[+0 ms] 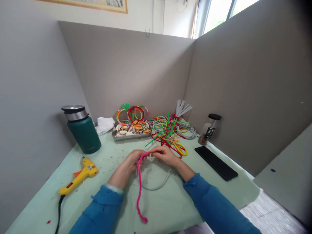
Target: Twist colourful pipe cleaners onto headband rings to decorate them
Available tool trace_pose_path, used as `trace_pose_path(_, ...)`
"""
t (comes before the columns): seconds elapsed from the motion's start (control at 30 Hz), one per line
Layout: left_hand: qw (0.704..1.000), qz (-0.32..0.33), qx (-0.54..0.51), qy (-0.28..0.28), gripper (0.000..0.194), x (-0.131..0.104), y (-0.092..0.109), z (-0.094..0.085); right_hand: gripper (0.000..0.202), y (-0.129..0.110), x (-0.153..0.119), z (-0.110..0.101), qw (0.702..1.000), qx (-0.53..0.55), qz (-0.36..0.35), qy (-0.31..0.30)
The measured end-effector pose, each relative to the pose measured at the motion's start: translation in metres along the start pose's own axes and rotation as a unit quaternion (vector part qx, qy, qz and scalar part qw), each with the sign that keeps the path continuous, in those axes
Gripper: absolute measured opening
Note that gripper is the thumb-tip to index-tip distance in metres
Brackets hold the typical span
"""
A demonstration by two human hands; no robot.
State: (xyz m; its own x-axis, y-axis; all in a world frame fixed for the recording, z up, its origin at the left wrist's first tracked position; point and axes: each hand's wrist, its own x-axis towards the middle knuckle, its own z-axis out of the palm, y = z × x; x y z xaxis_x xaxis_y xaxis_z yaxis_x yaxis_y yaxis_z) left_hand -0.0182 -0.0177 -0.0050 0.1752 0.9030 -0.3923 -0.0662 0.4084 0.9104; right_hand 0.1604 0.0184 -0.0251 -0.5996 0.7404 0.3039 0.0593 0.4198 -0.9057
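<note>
Grey partition walls (126,68), bright window (219,13)

A pink pipe cleaner (139,182) hangs in a long curve, its top pinched above a looping white pipe cleaner (156,185).

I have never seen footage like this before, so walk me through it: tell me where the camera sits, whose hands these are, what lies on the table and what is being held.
There is no machine here. The one picture comes from a camera worn on a person's head, looking forward and down, so the blue sleeves and both hands are that person's own.

The left hand and the right hand meet over a pale green table inside grey partition walls. Together they pinch the top of a pink pipe cleaner, which hangs down toward the camera. A white pipe cleaner curves beneath the hands.

On the table lie a yellow glue gun at the left, a green flask, a metal tray that seems to hold shells, a pile of coloured pipe cleaners, a small jar and a flat black object, possibly a phone.
</note>
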Motion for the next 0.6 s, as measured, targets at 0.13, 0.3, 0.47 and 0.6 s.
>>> trace_pose_path(0.13,0.997,-0.043,-0.048,-0.032,0.019,0.002,0.0,-0.002,0.021,-0.003,-0.001,-0.001,0.997,-0.054,-0.063,0.002)
trace_pose_path(0.3,0.998,-0.045,-0.041,-0.026,0.016,0.009,-0.004,-0.005,0.021,-0.007,-0.002,-0.001,0.988,-0.107,-0.111,0.0)
trace_pose_path(0.47,0.999,-0.029,-0.045,-0.004,0.025,0.01,-0.005,-0.005,0.021,-0.005,-0.002,0.0,0.987,-0.116,-0.111,0.002)
trace_pose_path(0.6,0.999,0.036,-0.022,-0.011,0.037,0.003,-0.005,-0.004,0.022,-0.004,-0.001,0.0,0.987,-0.116,-0.111,0.01)
